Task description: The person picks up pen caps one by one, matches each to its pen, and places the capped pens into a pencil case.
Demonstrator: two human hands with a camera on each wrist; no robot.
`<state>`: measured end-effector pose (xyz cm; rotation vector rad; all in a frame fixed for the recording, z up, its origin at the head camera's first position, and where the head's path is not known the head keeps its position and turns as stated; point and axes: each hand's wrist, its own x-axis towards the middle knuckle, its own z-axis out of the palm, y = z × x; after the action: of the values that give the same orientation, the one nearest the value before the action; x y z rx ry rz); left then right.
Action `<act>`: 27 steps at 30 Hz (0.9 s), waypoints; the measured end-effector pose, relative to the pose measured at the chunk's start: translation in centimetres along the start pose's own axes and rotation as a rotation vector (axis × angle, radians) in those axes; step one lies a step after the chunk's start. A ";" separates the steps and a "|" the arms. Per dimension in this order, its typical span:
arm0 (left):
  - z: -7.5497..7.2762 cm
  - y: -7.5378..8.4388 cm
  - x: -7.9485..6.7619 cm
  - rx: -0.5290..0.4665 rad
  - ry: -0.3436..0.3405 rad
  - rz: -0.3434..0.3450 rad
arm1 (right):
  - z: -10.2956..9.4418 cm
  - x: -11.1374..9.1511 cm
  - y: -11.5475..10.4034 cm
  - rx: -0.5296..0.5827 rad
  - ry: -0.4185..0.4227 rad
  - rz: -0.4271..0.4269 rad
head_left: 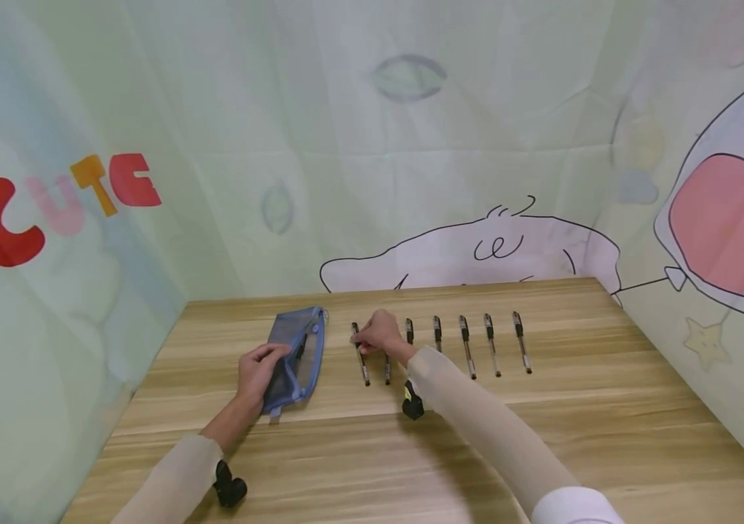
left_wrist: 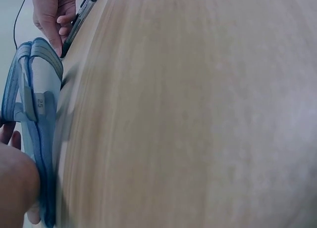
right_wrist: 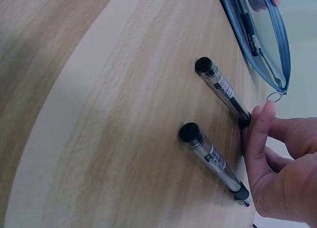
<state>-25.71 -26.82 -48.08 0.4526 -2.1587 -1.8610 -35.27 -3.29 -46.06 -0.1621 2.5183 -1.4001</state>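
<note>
A blue mesh zip pouch (head_left: pixel 293 327) lies on the left of the table, its mouth held apart. My left hand (head_left: pixel 258 372) grips its near side, thumb and fingers on the edge. Inside, a black pen (right_wrist: pixel 249 32) shows in the right wrist view. To the right of the pouch, my right hand (head_left: pixel 380 333) pinches the dark grip end of the leftmost clear-barrelled pen (head_left: pixel 365 372). That pen's other end points toward me. Just right of it lies a second pen (right_wrist: pixel 214 159), partly under my hand in the head view.
More black-capped pens stretch in a spaced row to the right, ending with the rightmost pen (head_left: pixel 522 342). The wooden table (head_left: pixel 319 466) meets a printed cloth backdrop (head_left: pixel 247 182) at the back and sides. A small ring (right_wrist: pixel 274 96) hangs from the pouch's zip end.
</note>
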 end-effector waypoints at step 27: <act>0.2 0.2 -0.4 -0.006 -0.023 -0.007 | 1.9 -0.5 -1.3 0.733 -0.185 0.078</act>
<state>-25.40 -26.46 -47.86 0.4395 -2.1682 -1.8854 -34.25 -5.47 -45.83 -0.0454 1.7072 -2.0489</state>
